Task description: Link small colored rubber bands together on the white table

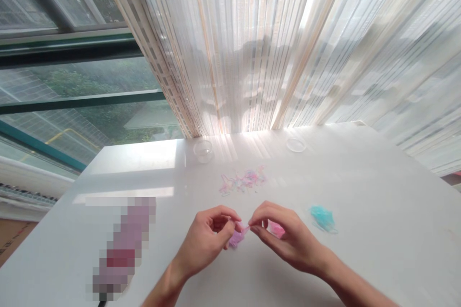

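Teal bunch point(323, 218), pink bunch point(276, 229), purple bunch point(236, 239) lay gathered; mixed strands point(248, 180) left loose beyond. Right hand point(284, 234) pinched pinkish strand point(247, 228); left hand point(209, 235) curled at purple bunch, hold unclear.

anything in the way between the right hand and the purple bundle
Nothing visible: the right hand seems to pinch a strand right beside the purple bundle. The left hand has its fingertips there too. The pink bundle shows past the right thumb, off to the other side.

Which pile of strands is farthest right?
The turquoise pile, right of the right hand; the purple pile, pink pile and multicoloured pile are farther left.
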A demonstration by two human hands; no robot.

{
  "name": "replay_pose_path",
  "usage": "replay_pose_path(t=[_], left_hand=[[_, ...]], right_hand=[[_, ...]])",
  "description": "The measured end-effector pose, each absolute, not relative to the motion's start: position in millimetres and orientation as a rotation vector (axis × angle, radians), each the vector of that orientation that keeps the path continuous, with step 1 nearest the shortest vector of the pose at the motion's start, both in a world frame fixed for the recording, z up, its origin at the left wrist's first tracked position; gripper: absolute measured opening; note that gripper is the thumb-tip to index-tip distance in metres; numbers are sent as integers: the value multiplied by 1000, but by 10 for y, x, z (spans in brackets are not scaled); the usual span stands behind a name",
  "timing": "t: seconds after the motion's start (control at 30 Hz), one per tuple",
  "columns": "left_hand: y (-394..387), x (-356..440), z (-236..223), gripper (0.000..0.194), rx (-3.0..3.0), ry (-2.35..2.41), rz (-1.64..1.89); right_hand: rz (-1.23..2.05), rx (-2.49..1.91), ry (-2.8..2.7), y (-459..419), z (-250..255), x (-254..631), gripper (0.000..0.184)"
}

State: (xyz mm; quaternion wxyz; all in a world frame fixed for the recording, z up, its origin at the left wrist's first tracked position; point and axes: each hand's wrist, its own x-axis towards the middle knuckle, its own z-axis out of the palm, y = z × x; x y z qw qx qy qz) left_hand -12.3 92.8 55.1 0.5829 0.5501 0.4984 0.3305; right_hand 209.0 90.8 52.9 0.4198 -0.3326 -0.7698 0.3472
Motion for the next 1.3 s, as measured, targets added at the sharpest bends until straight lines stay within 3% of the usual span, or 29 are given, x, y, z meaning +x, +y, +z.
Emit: replay_pose_path(t=[0.2, 0.53, 0.83, 1.3], left_hand=[[939, -158, 610, 13, 1302, 1178, 724], [985, -319, 612, 43, 1453, 1226, 524], [1022, -421, 544, 25, 1868, 1208, 632], [980, -381, 541, 27, 2005, 1137, 402]], right_hand=[[780, -881, -1919, 959, 505, 2119, 10], [481, -841, -2034, 1024, 443, 2160, 14], [454, -855, -2037, 1062, 445, 2180, 15], [442, -841, -2047, 1064, 405, 2166, 15]])
